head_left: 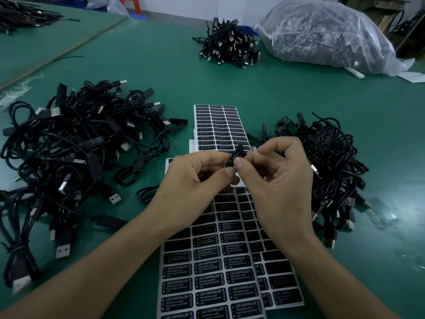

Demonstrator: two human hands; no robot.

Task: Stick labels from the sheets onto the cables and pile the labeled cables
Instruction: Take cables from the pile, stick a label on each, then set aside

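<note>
**Friend:** How many heaps of cables do you see?

**Me:** Four. There is a big loose heap (69,146) on my left and a tighter heap (326,162) on my right. A small heap (230,42) sits far across the green counter (161,70). One more heap (20,14) is in the far left corner. There is also one clear bag (326,33) full of dark stuff. I can't tell what is in it.

**Friend:** And the label sheets?

**Me:** I can count three. The far sheet (216,123) lies between the two near heaps. The near sheet (207,272) lies under my arms. Another sheet (285,286) peeks out from under its right side.

**Friend:** What are you holding?

**Me:** One little black block (238,155) on a cable. My left grip (197,178) and my right grip (278,178) both pinch it with thumb and curled fingers. My thumbs almost touch. The block is up in the air over the sheets. It has a label with white letters on it. I can't tell if the label is stuck flat.

**Friend:** Where is its cord?

**Me:** A thin black loop (147,194) lies on the counter beside my left wrist. I can't tell if it is the block's cord.
</note>
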